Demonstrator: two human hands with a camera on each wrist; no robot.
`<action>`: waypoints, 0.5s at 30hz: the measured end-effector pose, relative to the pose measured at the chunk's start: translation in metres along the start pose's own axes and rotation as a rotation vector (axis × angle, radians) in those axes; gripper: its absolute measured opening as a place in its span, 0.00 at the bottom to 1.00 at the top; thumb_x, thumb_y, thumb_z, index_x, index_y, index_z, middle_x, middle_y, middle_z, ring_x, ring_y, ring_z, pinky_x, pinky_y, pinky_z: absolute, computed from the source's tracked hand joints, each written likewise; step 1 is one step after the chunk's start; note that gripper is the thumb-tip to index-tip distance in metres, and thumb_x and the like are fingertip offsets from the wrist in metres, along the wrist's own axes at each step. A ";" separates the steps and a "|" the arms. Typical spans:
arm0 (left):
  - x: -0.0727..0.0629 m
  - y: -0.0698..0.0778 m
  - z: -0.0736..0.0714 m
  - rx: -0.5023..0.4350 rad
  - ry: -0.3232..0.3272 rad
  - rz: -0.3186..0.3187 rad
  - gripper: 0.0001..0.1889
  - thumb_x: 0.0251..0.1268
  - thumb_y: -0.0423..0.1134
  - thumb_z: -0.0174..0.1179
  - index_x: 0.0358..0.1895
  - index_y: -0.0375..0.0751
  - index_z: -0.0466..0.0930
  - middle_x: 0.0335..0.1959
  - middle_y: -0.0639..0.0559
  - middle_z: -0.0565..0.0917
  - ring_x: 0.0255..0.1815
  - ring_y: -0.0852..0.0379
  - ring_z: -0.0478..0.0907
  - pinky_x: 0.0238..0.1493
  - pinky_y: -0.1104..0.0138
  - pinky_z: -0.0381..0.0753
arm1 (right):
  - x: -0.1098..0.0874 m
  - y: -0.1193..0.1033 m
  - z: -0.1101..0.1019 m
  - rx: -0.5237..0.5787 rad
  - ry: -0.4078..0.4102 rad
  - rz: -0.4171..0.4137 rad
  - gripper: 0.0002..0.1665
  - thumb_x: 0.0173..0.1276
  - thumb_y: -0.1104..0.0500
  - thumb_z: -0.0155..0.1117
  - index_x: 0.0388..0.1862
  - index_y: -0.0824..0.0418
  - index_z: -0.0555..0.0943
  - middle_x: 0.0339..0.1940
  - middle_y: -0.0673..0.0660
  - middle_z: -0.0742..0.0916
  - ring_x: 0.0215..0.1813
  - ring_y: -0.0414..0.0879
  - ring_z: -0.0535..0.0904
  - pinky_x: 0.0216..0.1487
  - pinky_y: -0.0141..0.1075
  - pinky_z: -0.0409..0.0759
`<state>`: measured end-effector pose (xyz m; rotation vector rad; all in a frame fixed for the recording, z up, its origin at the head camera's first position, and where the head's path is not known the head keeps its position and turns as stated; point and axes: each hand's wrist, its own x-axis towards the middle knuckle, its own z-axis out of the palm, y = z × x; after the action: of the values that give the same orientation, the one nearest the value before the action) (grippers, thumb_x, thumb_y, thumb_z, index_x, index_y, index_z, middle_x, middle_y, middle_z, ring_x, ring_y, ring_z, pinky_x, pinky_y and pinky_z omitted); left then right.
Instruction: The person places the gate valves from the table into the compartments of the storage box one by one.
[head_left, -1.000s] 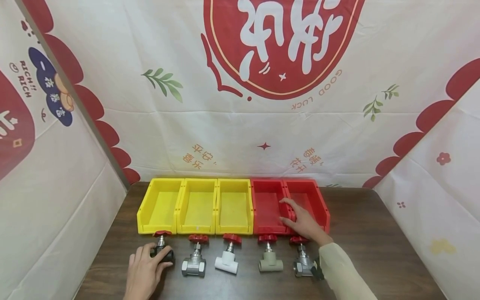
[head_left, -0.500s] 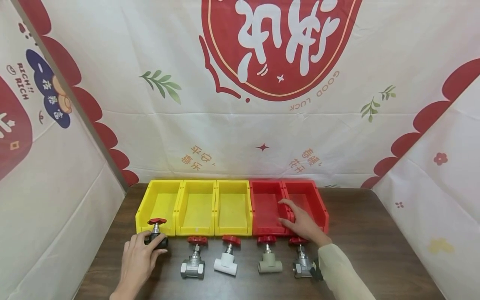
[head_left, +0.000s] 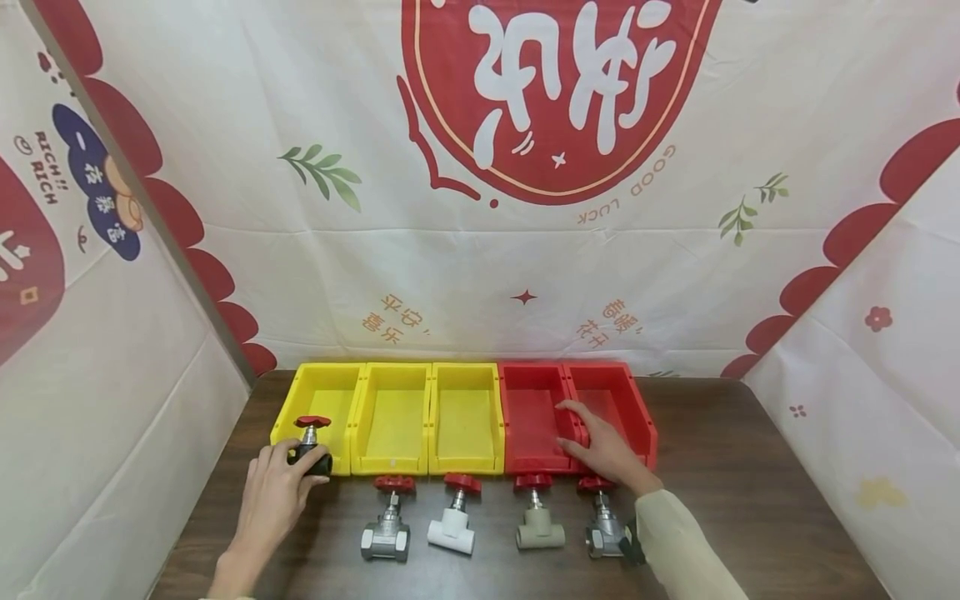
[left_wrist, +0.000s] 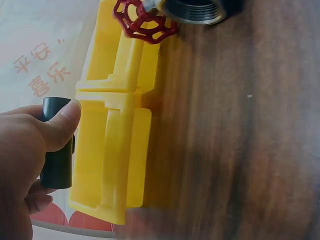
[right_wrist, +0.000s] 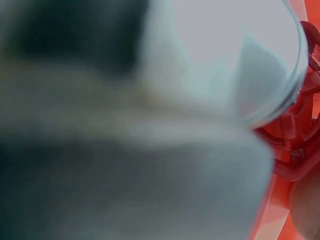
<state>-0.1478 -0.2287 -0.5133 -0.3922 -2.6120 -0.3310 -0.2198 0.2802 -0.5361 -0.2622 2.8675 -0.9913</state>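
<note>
My left hand (head_left: 266, 498) grips a valve (head_left: 321, 463) by its black tee body, its red handwheel upward, at the front of the leftmost yellow bin (head_left: 287, 425). In the left wrist view, thumb and fingers pinch the black body (left_wrist: 57, 167); the handwheel is hidden there. My right hand (head_left: 606, 446) is over the two red bins (head_left: 534, 462), near their shared wall, with fingers apart and loosely bent. Below that wrist lies a metal valve (head_left: 603, 533) with a red handwheel, partly covered by the sleeve. The right wrist view is mostly blocked by blurred close surfaces.
A steel valve (head_left: 386, 537), a white valve (head_left: 452, 530) and a grey-green valve (head_left: 540, 530) lie in a row before the bins. Two more yellow bins (head_left: 390, 461) stand between the leftmost one and the red pair. Printed cloth (head_left: 480, 267) encloses the brown table (head_left: 720, 467).
My left hand has lifted the black valve from the table and carried it forward to the leftmost yellow bin's front. The right hand has stayed in place.
</note>
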 end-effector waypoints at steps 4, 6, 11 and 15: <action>0.008 -0.002 0.001 -0.039 -0.008 -0.005 0.22 0.44 0.31 0.75 0.47 0.49 0.84 0.45 0.30 0.76 0.44 0.32 0.71 0.42 0.44 0.71 | 0.000 -0.001 -0.001 0.005 -0.004 -0.004 0.43 0.55 0.46 0.74 0.66 0.34 0.62 0.57 0.52 0.76 0.53 0.52 0.73 0.43 0.46 0.81; 0.011 -0.002 0.002 -0.054 -0.022 -0.017 0.22 0.44 0.29 0.74 0.47 0.48 0.84 0.46 0.30 0.76 0.45 0.32 0.70 0.45 0.43 0.71 | 0.000 -0.002 -0.002 0.009 -0.006 0.002 0.42 0.56 0.46 0.74 0.67 0.35 0.62 0.57 0.52 0.76 0.53 0.52 0.73 0.43 0.46 0.81; 0.017 -0.003 0.004 -0.072 -0.072 -0.051 0.20 0.47 0.33 0.74 0.48 0.47 0.84 0.48 0.30 0.75 0.48 0.32 0.69 0.48 0.41 0.71 | -0.001 -0.005 -0.002 0.022 -0.009 0.021 0.42 0.56 0.48 0.74 0.66 0.34 0.63 0.57 0.52 0.76 0.52 0.52 0.73 0.43 0.45 0.81; 0.020 -0.004 0.005 -0.081 -0.079 -0.051 0.19 0.48 0.34 0.73 0.47 0.47 0.84 0.48 0.29 0.75 0.48 0.32 0.69 0.47 0.41 0.72 | -0.001 -0.004 -0.002 0.027 -0.015 0.012 0.42 0.56 0.48 0.74 0.66 0.35 0.63 0.57 0.52 0.75 0.53 0.52 0.73 0.44 0.45 0.81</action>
<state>-0.1688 -0.2268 -0.5087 -0.3733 -2.6953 -0.4478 -0.2188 0.2783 -0.5321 -0.2491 2.8369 -1.0200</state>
